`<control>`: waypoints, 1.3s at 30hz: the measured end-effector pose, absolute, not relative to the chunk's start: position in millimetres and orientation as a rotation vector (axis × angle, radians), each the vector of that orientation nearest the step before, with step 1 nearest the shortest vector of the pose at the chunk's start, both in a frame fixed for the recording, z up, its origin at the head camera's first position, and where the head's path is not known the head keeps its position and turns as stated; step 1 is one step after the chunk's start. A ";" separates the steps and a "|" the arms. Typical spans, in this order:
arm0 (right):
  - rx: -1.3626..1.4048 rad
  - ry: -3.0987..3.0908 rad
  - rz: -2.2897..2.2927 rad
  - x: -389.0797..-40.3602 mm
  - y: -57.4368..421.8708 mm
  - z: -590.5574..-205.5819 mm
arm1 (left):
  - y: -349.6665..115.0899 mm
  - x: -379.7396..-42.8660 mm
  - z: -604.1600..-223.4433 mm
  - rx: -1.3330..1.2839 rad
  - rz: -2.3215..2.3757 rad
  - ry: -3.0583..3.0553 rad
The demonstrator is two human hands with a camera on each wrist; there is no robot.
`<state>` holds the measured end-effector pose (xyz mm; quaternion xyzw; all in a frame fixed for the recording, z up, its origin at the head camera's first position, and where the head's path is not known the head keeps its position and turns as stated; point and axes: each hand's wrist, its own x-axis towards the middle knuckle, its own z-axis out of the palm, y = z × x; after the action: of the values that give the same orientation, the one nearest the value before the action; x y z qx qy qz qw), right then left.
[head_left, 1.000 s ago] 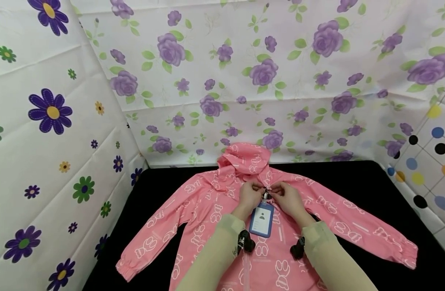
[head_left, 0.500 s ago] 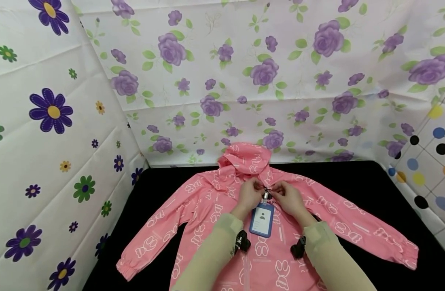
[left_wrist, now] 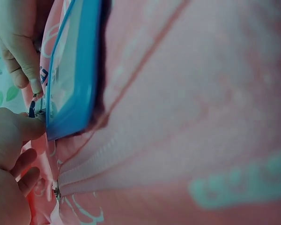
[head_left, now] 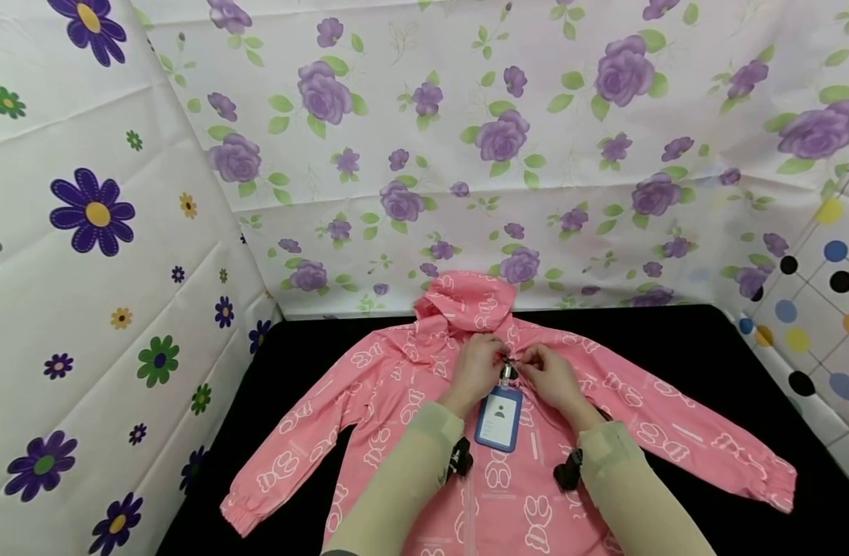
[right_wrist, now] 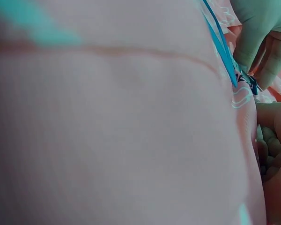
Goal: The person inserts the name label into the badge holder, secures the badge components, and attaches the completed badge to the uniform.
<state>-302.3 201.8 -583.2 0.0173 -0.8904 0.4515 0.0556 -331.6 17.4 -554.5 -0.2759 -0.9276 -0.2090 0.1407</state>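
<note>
A pink hooded jacket [head_left: 386, 401] with white outline prints lies spread out, sleeves apart and hood at the back. On its chest lies a blue-framed ID badge holder [head_left: 498, 419] with a white card and a metal clip [head_left: 505, 376] at its top. My left hand [head_left: 476, 369] pinches the dark end of the clip between thumb and forefinger. From the other side my right hand [head_left: 553, 378] pinches at the same clip, its fingertips close to the left ones. In the left wrist view the badge holder [left_wrist: 74, 79] stands out edge-on beside both hands.
The jacket lies on a black tabletop [head_left: 299, 371]. Behind it hangs a white sheet [head_left: 369, 255] with purple roses, a flower-print sheet [head_left: 147, 293] covers the left side, and a dotted sheet [head_left: 823, 309] hangs at the right. Black wrist cameras [head_left: 570, 469] hang close over the jacket.
My left hand has shifted slightly and turned a little at the clip. My right hand stays nearly in place, and the badge holder and jacket have barely moved.
</note>
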 end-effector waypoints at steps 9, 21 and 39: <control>0.029 -2.726 1.319 -303.2 198.9 -576.5 | 20.1 -334.3 -551.8 -0.762 -0.416 -2.716; -0.040 -2.721 1.350 -308.3 196.8 -577.5 | 21.7 -335.3 -548.2 -0.741 -0.278 -2.751; -0.171 -2.682 1.605 -308.1 198.0 -565.9 | 25.7 -338.6 -555.5 -0.727 -0.389 -2.719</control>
<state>-308.1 198.0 -565.9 -0.0546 -0.8567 0.5128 0.0055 -338.6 25.7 -555.5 -0.2532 -0.9461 -0.1352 0.1498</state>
